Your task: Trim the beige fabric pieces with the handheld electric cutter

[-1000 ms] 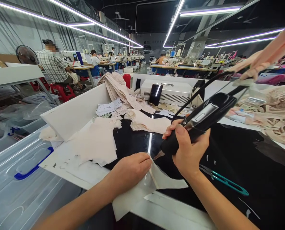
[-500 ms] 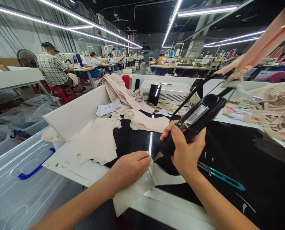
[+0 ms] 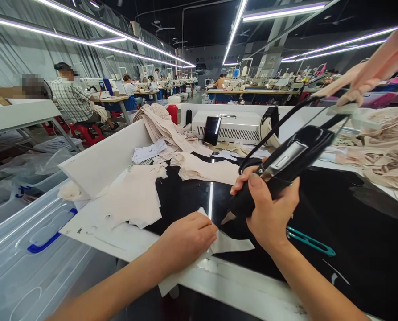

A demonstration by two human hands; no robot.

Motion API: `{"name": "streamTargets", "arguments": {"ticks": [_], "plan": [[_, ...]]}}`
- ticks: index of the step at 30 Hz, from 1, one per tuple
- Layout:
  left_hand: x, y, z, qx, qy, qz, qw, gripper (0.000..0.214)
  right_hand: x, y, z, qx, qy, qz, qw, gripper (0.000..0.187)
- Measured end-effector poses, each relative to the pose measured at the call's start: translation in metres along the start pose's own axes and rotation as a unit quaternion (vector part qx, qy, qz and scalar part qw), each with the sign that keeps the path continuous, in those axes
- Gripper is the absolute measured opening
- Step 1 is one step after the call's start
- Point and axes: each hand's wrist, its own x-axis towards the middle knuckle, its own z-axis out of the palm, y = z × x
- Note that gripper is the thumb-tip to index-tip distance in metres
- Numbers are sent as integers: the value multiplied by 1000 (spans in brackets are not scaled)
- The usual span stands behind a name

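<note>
Our L hand (image 3: 192, 237) pinches cream cloth (image 3: 232, 243), poking out on its far, right & near sides; our R hand (image 3: 272, 213) grips black tool (image 3: 301, 157) w/ nose nr cloth.

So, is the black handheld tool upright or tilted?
Tilted: the black tool slants in the right hand, tip low, rear end high.

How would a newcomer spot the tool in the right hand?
Find the black work surface, then the right hand above it. The handheld tool is tilted in its grip. Unlike the slim teal tool lying nearby, it is bulky and black, with a silver plate.
</note>
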Motion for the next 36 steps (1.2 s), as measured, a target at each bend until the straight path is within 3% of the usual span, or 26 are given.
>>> {"name": "streamTargets", "arguments": {"ticks": [14, 36], "plan": [[-12, 0, -1, -67, 24, -38, 997, 26, -5, 3, 11, 5, -17, 6, 1000, 46], [-15, -4, -3, -78, 30, -28, 996, 22, -10, 5, 14, 24, -33, 0, 999, 43]]}}
